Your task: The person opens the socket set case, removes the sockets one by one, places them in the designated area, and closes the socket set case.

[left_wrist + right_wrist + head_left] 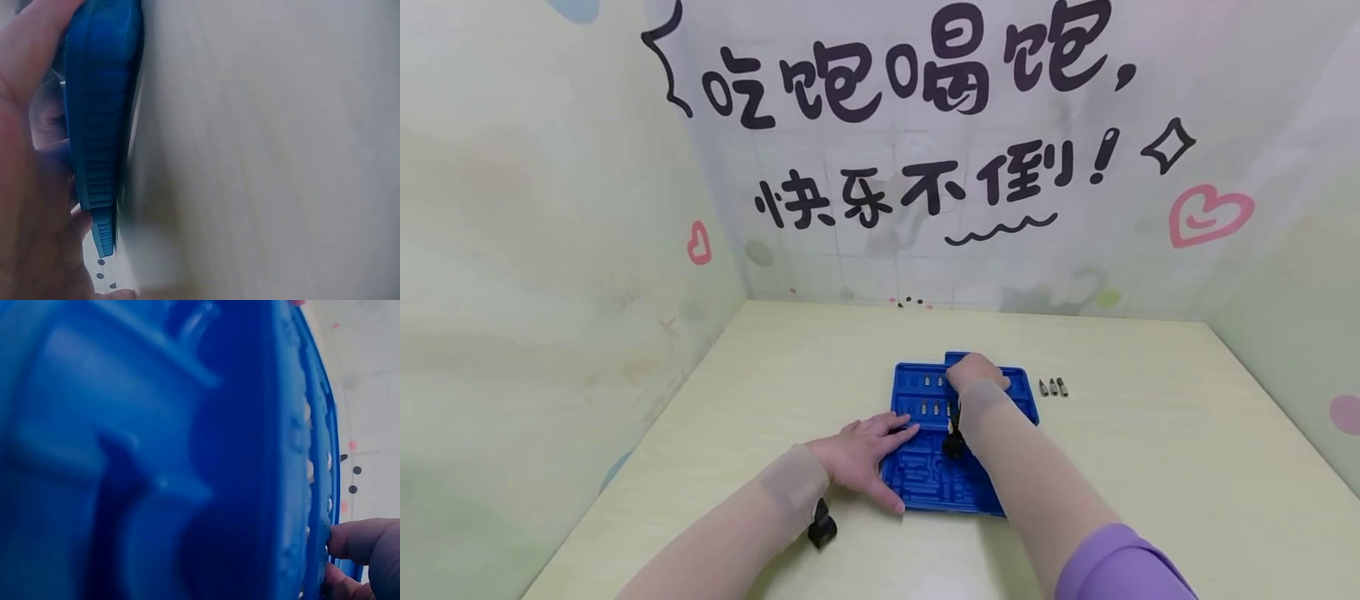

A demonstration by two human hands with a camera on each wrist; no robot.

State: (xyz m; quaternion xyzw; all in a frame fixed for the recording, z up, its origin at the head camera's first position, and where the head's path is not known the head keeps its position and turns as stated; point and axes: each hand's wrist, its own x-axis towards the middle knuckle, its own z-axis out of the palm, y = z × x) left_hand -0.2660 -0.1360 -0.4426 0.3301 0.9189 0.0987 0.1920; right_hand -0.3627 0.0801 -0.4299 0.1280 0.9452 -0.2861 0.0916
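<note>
A: What's on the pale wood-look table (1150,467)?

B: An open blue moulded-plastic case (917,479); the left hand (861,457) spreads against its left edge, the right hand (977,375) is over its far half, and whether that grip pinches anything I can't tell

A: What might go wrong?

B: If the left hand slackened, a push could slide the case and jolt its contents loose

A: Which are?

B: Small silvery metal bits (936,409) in its far half's two rows; three loose silvery bits (1053,387) lie just right of it
</note>
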